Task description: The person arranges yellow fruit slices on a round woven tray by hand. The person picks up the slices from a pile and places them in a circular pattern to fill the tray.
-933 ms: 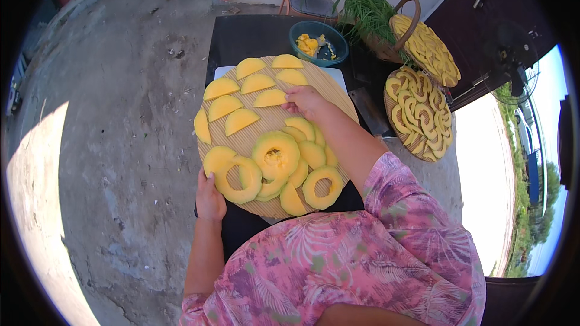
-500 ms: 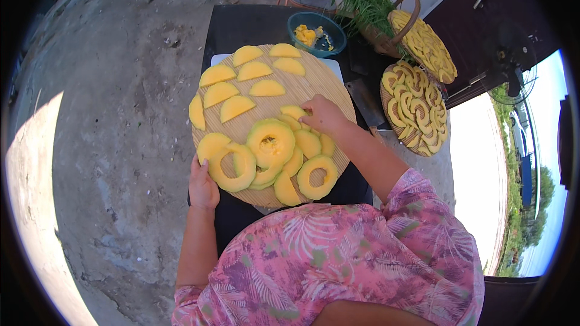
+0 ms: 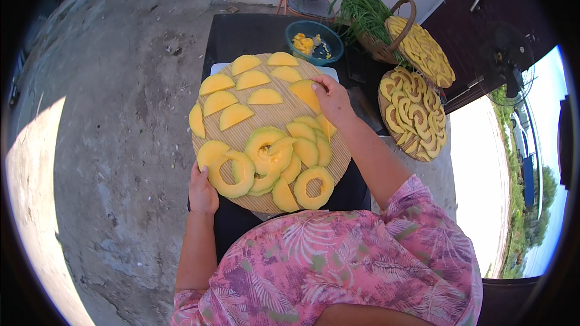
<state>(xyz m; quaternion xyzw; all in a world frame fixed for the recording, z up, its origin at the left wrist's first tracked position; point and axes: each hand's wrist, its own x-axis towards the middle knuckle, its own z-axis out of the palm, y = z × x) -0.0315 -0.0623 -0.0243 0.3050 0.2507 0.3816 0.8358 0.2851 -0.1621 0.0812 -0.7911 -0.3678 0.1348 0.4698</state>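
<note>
Yellow pumpkin slices with green rind lie on a round woven tray. My right hand pinches the edge of a half-round slice at the tray's right side. My left hand grips the tray's left rim, beside a pumpkin ring. Several half-moon slices are spread apart over the far left part. Nearer me, rings and slices overlap in a pile, with a thin slice resting across a thicker ring. Another ring lies near the front edge.
The tray stands on a black table over a white board. Behind it is a teal bowl with yellow scraps. To the right are two trays of curved slices, a handled basket with greens, and a knife.
My right hand has moved away from the pile toward the far right of the tray, with a half-round slice in its fingers. A thin slice now lies across the thick ring.
</note>
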